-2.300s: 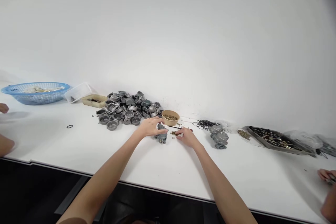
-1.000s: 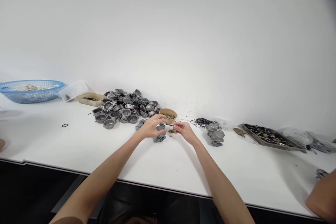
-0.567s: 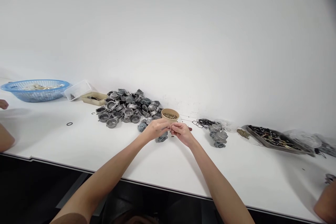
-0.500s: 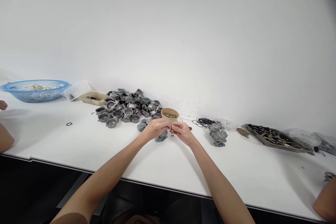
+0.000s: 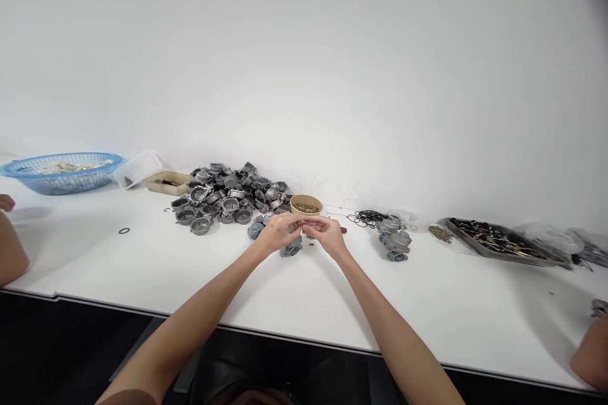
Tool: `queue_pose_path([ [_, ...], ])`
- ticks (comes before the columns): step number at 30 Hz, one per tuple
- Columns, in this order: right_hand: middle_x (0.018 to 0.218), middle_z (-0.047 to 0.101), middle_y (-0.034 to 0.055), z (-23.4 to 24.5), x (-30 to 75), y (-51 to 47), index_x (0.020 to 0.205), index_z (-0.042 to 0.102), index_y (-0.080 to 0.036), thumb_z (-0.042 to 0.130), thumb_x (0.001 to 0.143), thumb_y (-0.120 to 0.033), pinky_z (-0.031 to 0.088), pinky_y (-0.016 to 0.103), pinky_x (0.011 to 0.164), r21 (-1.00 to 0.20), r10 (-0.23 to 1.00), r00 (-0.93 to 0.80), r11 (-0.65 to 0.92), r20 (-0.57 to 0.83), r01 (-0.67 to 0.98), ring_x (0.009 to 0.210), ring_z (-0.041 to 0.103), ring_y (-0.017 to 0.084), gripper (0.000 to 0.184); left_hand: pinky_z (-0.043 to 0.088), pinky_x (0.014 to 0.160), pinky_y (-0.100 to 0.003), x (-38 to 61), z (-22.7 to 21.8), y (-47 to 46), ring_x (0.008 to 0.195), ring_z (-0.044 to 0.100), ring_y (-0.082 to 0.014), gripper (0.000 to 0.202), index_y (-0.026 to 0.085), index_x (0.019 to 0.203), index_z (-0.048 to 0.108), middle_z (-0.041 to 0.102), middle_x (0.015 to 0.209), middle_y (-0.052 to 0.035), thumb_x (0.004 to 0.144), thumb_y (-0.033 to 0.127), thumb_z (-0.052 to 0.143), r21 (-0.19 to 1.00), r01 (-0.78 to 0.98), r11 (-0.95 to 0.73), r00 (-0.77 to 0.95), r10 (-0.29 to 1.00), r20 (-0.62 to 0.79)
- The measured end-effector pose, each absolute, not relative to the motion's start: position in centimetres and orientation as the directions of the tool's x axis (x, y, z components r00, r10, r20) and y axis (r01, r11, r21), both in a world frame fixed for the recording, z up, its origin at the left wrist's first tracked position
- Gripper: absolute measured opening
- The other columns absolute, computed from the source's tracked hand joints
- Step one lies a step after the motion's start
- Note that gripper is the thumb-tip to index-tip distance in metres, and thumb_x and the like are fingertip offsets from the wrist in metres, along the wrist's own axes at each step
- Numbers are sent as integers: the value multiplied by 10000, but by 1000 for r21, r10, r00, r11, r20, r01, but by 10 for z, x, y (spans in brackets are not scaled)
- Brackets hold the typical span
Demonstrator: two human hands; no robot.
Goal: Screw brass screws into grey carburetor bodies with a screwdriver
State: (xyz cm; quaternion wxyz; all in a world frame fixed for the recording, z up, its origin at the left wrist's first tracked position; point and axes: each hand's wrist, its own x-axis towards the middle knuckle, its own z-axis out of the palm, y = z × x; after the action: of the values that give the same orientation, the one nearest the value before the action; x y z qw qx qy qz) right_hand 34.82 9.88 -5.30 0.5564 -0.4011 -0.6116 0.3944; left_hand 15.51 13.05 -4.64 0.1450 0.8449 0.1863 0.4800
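A plain white wall rises behind my white table (image 5: 285, 304), whose dark front edge passes under my forearms. At far left, another person's arm (image 5: 10, 256) rests near a blue basket (image 5: 71, 183); then come a black ring (image 5: 120, 232), a clear box (image 5: 142, 168) and a tan tray (image 5: 164, 188). A big heap of gray carburetor-like castings (image 5: 232, 196) follows, so much looks unsorted. Beside it, 1 gray casting (image 5: 291, 250) lies under my left hand (image 5: 280, 232), partly hidden. My left fingertips meet those of my right hand (image 5: 330, 237) in a close pinch; I cannot tell what, if anything, they have hold of. Just behind is a bowl of brass pieces (image 5: 306, 199). To the right are tangled black rings (image 5: 369, 219) and a small cluster of castings (image 5: 395, 242), set apart; whether those are finished I cannot tell. A dark tray (image 5: 498, 257) limits reach further right; toward me, the tabletop gives my wrists room.
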Motion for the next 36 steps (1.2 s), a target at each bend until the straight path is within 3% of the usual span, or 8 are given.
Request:
queue_pose_path([
  [6, 876, 772, 97, -57, 350, 101, 897, 767, -163, 833, 708, -438, 611, 399, 789, -894, 914, 0, 397, 406, 207, 837, 743, 266, 340, 596, 807, -298, 138, -26, 135, 832, 711, -189, 197, 199, 980, 770, 772, 971, -45, 887, 282, 619, 536, 209, -818, 429, 570, 701],
  [12, 858, 769, 95, -66, 356, 104, 833, 773, -169, 780, 747, -427, 601, 392, 781, -847, 924, -127, 380, 359, 370, 816, 738, 259, 272, 597, 748, -298, 92, -16, 159, 803, 728, -223, 189, 166, 868, 787, 772, 844, -57, 785, 330, 744, 731, 261, -631, 601, 698, 388],
  [16, 878, 769, 102, -68, 355, 103, 852, 772, -168, 763, 767, -436, 597, 395, 799, -844, 924, -165, 381, 344, 377, 836, 737, 263, 281, 589, 705, -298, 85, -27, 171, 799, 732, -234, 221, 159, 885, 790, 771, 837, -78, 743, 327, 776, 783, 261, -565, 688, 678, 260],
  [22, 849, 762, 97, -65, 356, 103, 820, 753, -165, 762, 759, -465, 601, 401, 783, -850, 927, -170, 374, 333, 371, 813, 740, 266, 307, 579, 710, -304, 94, -37, 174, 802, 728, -235, 241, 156, 881, 796, 770, 829, -82, 734, 347, 791, 797, 254, -548, 718, 659, 224],
  [36, 858, 768, 98, -67, 355, 102, 834, 762, -169, 769, 762, -404, 581, 373, 776, -841, 922, -220, 383, 320, 382, 814, 736, 257, 246, 560, 705, -263, 98, -34, 169, 789, 733, -204, 115, 177, 848, 770, 768, 793, -36, 752, 239, 756, 722, 252, -645, 716, 626, 309],
])
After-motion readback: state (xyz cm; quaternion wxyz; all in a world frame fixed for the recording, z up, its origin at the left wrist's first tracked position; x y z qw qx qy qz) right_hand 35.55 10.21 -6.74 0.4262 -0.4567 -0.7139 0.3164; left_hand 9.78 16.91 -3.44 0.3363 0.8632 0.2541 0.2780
